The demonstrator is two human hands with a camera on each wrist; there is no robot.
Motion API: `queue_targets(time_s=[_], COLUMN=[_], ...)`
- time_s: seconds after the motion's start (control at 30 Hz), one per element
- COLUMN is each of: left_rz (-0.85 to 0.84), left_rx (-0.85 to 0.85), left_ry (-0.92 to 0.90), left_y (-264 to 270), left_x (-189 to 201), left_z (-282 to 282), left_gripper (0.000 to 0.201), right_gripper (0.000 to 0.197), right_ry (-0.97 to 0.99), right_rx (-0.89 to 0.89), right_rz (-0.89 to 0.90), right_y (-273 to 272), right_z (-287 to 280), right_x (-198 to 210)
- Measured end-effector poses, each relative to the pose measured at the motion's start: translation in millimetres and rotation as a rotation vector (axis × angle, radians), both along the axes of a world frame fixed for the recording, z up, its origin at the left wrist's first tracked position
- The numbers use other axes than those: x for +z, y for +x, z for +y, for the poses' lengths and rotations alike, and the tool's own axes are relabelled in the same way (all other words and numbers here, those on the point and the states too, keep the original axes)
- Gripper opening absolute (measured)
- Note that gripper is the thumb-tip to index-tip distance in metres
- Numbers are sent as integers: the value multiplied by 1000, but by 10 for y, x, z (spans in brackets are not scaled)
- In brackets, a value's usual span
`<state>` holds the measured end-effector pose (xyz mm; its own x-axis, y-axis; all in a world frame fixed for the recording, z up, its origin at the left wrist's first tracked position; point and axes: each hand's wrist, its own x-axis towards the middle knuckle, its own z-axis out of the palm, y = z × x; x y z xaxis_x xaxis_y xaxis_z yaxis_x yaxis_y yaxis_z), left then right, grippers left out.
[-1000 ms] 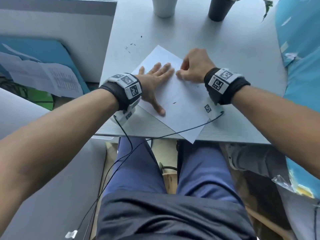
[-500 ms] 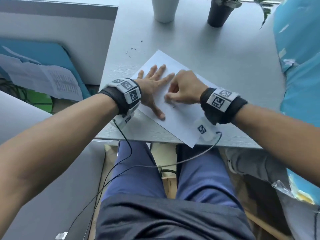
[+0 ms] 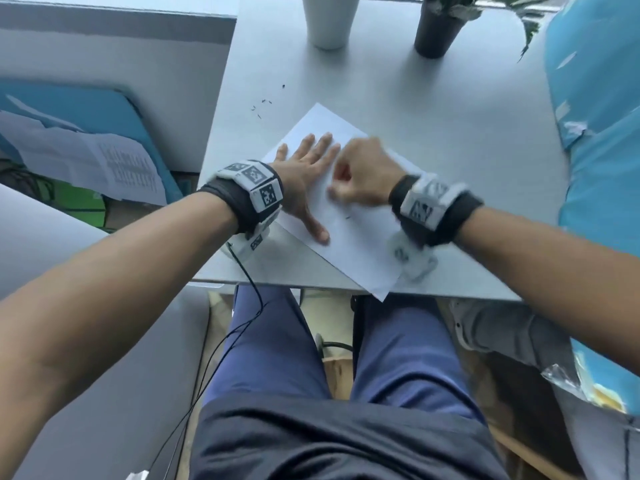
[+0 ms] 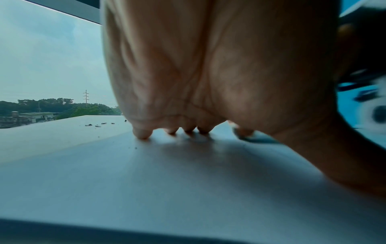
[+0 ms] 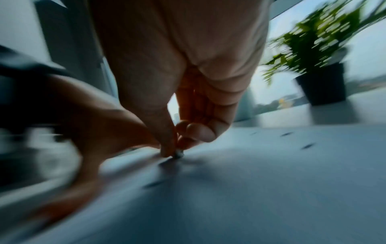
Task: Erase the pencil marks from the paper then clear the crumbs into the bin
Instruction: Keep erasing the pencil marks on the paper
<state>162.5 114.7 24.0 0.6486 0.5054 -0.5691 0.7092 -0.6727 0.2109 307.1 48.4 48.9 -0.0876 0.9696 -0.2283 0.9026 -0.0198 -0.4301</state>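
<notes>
A white sheet of paper [image 3: 360, 244] lies askew on the grey table [image 3: 433, 109], one corner over the front edge. My left hand [image 3: 306, 174] lies flat on the sheet's left part, fingers spread and straight [image 4: 142, 133]. My right hand [image 3: 360, 174] is blurred just to its right, fingers curled. In the right wrist view it [image 5: 177, 148] pinches a small greyish eraser [image 5: 178, 154] whose tip touches the paper. A dark crumb [image 3: 348, 217] lies on the sheet below the right hand. More crumbs [image 3: 265, 105] are scattered on the table beyond the paper's far-left edge.
A white cup [image 3: 329, 19] and a black plant pot [image 3: 438, 32] stand at the table's far side. A blue cloth-covered thing [image 3: 599, 133] flanks the right edge. To the left, loose papers [image 3: 97, 161] lie on a blue surface below table level. No bin is in view.
My right hand has slid down and left over the paper toward my left hand, then back a little, rubbing. The left hand has stayed flat on the sheet.
</notes>
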Motion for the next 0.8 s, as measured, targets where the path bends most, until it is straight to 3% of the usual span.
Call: queue_targets(time_s=[0.07, 0.23, 0.37, 0.53, 0.67, 0.8], left_rz=[2, -25, -4, -22, -25, -35], left_rx=[-14, 1, 16, 54, 34, 50], left_ry=[11, 2, 25, 18, 24, 24], left_y=[-5, -20, -5, -23, -4, -21], left_x=[-2, 29, -9, -13, -36, -19], left_z=[20, -3, 12, 13, 10, 27], left_gripper=[169, 167, 169, 168, 170, 170], right_gripper=[17, 17, 16, 19, 14, 21], right_ry=[-77, 95, -43, 112, -3, 73], right_rx=[107, -165, 107, -164, 80, -176], right_rz=[32, -4, 30, -10, 24, -24], right_y=[-73, 301, -124, 237, -164, 253], right_z=[-156, 342, -88, 367, -4, 406], right_x=[9, 58, -65, 38, -92, 37])
